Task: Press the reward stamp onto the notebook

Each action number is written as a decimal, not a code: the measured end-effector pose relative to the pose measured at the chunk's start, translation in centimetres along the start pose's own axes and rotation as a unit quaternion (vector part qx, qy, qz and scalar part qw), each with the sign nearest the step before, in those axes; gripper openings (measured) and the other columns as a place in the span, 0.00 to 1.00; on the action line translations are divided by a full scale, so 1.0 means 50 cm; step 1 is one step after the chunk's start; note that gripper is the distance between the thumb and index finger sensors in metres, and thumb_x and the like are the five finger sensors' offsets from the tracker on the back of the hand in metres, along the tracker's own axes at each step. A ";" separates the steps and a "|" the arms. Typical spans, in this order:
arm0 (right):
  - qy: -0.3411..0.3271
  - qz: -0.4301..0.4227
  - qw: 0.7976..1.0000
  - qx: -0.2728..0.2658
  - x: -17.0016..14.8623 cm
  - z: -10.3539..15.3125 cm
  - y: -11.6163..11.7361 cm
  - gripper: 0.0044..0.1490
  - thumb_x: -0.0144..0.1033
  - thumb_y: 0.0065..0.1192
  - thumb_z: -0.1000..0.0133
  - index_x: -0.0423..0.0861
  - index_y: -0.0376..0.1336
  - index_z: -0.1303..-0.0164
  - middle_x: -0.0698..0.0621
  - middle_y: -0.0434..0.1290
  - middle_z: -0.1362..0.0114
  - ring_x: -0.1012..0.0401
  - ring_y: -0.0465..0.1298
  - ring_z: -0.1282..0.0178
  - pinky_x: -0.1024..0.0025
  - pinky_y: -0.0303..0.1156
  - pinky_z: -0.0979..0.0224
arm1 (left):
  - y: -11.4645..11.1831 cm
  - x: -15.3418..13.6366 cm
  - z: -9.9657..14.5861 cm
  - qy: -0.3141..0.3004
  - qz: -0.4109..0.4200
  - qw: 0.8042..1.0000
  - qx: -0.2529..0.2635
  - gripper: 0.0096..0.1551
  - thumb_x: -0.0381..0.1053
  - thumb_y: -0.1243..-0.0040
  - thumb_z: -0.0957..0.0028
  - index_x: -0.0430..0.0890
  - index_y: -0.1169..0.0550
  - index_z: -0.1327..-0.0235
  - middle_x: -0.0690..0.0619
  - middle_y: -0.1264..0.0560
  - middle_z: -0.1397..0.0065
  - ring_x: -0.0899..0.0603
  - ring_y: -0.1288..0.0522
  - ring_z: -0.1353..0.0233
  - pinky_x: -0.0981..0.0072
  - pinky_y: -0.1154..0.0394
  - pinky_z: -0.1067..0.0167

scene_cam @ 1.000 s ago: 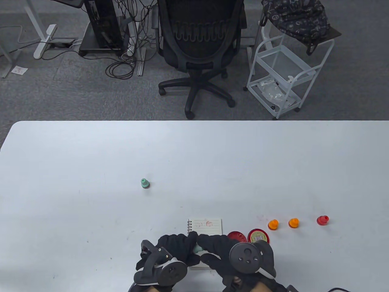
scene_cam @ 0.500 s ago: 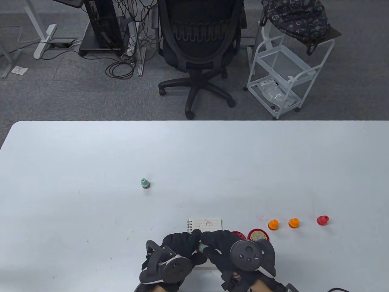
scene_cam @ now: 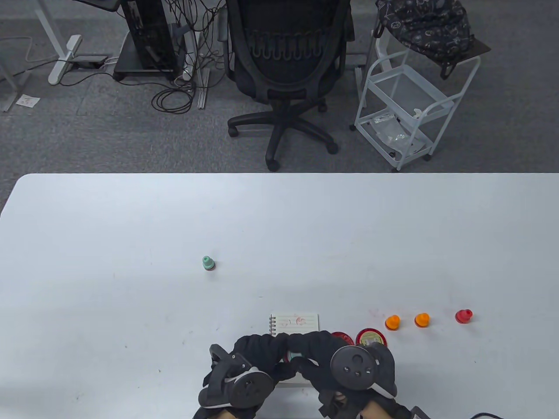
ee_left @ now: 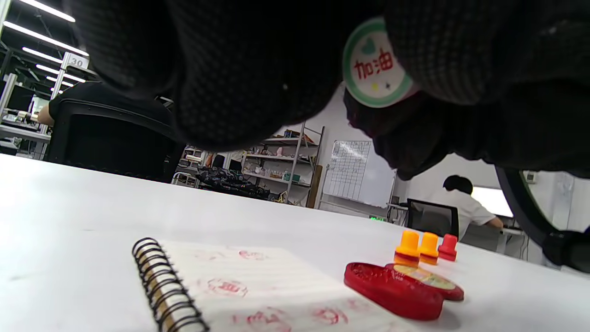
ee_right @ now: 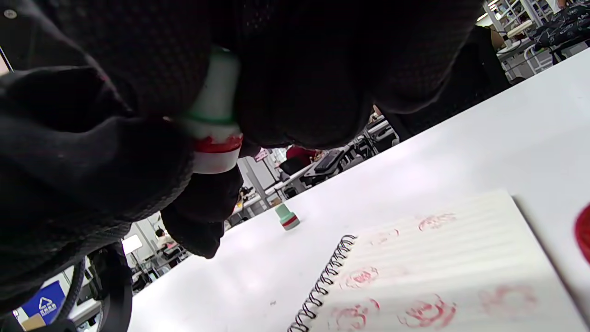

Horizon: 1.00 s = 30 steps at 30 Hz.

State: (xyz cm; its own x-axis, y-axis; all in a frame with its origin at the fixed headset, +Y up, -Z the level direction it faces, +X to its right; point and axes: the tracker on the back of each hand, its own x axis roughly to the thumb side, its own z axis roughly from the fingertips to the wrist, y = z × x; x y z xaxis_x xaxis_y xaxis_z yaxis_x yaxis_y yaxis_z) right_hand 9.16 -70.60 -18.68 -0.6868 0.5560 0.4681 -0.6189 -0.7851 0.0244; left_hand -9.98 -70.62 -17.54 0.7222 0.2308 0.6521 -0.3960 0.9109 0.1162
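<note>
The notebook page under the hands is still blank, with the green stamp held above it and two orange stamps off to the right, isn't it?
Not blank: the right wrist view shows the notebook page already carrying several red imprints. The rest holds: the green stamp is held above it, and two orange stamps stand to the right.

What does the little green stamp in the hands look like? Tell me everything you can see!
The green stamp looks like plastic, with a pale green body, a red band and a white skirt at one end. Its round end, seen from the left wrist view, has a green ring, a heart and red characters on white. It is held in the air above the notebook, not touching the page. The right hand and left hand both grip it.
</note>
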 end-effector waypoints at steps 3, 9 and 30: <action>0.008 0.000 1.000 -0.012 -0.005 0.001 -0.008 0.31 0.46 0.70 0.59 0.54 0.68 0.44 0.53 0.79 0.43 0.58 0.83 0.50 0.61 0.79 0.43 | 0.001 -0.009 0.004 0.002 -0.014 1.000 -0.014 0.39 0.57 0.30 0.57 0.31 0.21 0.40 0.48 0.18 0.48 0.41 0.15 0.55 0.40 0.23 0.44; 0.032 -0.004 0.999 -0.028 -0.039 0.006 -0.029 0.31 0.46 0.70 0.58 0.54 0.68 0.44 0.53 0.79 0.42 0.58 0.83 0.49 0.61 0.78 0.43 | -0.007 -0.070 0.019 0.057 -0.037 0.995 -0.079 0.38 0.56 0.32 0.54 0.37 0.24 0.34 0.47 0.20 0.42 0.38 0.18 0.48 0.37 0.27 0.40; 0.035 0.014 0.999 -0.031 -0.051 0.001 -0.041 0.31 0.45 0.68 0.57 0.53 0.68 0.42 0.52 0.79 0.41 0.57 0.82 0.48 0.60 0.78 0.41 | -0.057 -0.148 0.033 0.127 -0.073 0.958 -0.245 0.43 0.58 0.38 0.48 0.44 0.31 0.19 0.35 0.37 0.19 0.24 0.35 0.27 0.32 0.37 0.32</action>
State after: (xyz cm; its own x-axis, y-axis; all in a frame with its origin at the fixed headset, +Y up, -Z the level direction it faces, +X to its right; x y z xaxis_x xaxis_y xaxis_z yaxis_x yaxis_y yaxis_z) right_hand 12.20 -70.40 -19.86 -0.7283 0.5529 0.4048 -0.6197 -0.7836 -0.0446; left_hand -15.11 -75.48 -21.45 0.8893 0.1086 0.4442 -0.0123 0.9767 -0.2142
